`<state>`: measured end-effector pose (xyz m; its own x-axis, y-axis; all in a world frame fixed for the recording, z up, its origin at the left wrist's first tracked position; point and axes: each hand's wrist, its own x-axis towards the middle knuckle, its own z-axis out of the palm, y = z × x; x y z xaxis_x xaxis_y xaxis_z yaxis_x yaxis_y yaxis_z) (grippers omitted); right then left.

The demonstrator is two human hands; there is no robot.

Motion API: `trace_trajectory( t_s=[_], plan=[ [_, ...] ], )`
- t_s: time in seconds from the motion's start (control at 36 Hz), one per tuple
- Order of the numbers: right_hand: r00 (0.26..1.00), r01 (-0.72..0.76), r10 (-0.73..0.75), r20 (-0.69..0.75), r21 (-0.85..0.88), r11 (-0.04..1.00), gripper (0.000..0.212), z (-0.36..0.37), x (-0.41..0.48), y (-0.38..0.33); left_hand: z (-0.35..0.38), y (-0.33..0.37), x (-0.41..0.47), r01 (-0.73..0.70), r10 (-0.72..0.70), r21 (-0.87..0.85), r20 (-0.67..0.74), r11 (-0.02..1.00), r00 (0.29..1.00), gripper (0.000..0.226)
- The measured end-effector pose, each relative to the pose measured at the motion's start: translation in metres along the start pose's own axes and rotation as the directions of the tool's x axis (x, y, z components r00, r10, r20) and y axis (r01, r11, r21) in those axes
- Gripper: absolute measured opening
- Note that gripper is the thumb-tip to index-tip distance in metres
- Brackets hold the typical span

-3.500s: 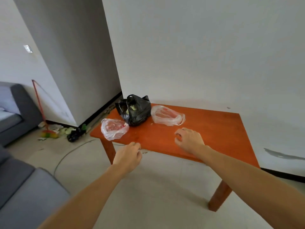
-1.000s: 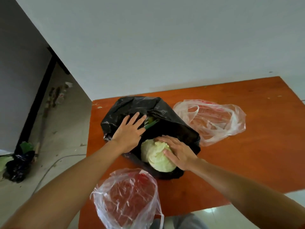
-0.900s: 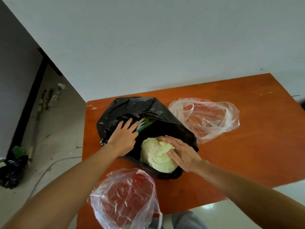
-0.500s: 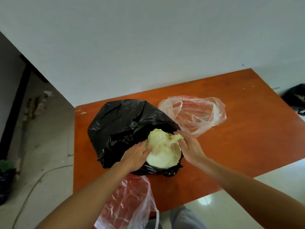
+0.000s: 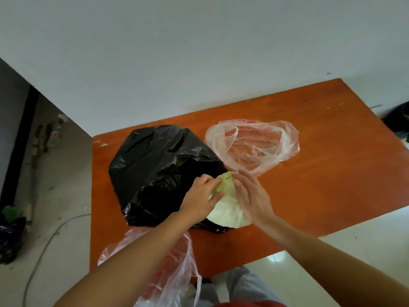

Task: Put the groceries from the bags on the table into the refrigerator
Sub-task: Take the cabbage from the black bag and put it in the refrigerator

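Head view: pale green cabbage [image 5: 228, 204] sits at the mouth of the black plastic bag [image 5: 159, 173], pressed between both hands, on the near part of the orange wooden table [image 5: 332, 173]. Left hand [image 5: 201, 198] is on the cabbage's left side, fingers curled over the leaves, thumb laid across the front, gripping it. Right hand [image 5: 252, 196] is on the cabbage's right side w/ fingers straight and spread, palm flat against the head; it presses rather than wraps. Loose outer leaf tip pokes up just past the left fingertips. Black bag bulges to the left of & beyond the left hand's fingers; a bit of green shows in its opening, can't tell what. Clear plastic bag w/ red print [image 5: 252, 145] lies flat just beyond the right fingertips, next to the black bag, looks nearly empty. Second clear bag w/ something red inside [image 5: 172, 262] hangs at the near table edge, under the left forearm. Far left of the hands, on the floor: dark bag [image 5: 11, 235] & a thin cable [image 5: 44, 240]. White wall [image 5: 199, 52] behind the table.
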<state>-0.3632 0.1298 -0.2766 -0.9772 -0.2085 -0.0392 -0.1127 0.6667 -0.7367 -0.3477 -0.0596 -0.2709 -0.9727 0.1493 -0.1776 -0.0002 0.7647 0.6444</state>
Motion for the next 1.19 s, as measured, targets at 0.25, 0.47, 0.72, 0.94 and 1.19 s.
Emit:
trace_trajectory(
  t_s=[0.25,0.47,0.72,0.94,1.19],
  plan=[
    [0.988,-0.154,0.154,0.016,0.203,0.967,0.047,-0.018,0.014,0.048,0.027,0.034,0.038,0.138,-0.159,-0.113,-0.211,0.984,0.964,0.025],
    [0.986,-0.164,0.151,0.074,0.205,0.965,0.045,-0.025,0.014,0.064,0.053,0.026,0.03,0.43,-0.475,-0.431,0.006,0.793,0.88,0.055],
    [0.962,-0.229,0.171,0.215,0.284,0.931,0.061,-0.027,-0.005,0.063,0.066,0.03,0.01,0.32,-0.38,-0.521,-0.01,0.792,0.925,0.064],
    [0.969,-0.229,0.246,-0.028,0.285,0.931,0.06,-0.03,-0.046,0.037,0.077,0.057,-0.024,0.152,-0.243,-0.411,-0.178,0.899,0.954,0.073],
    [0.881,-0.134,0.208,-0.426,0.197,0.971,0.076,-0.095,-0.107,0.008,0.058,0.126,-0.029,-0.302,0.235,-0.366,-0.216,0.88,0.948,0.057]
  ],
)
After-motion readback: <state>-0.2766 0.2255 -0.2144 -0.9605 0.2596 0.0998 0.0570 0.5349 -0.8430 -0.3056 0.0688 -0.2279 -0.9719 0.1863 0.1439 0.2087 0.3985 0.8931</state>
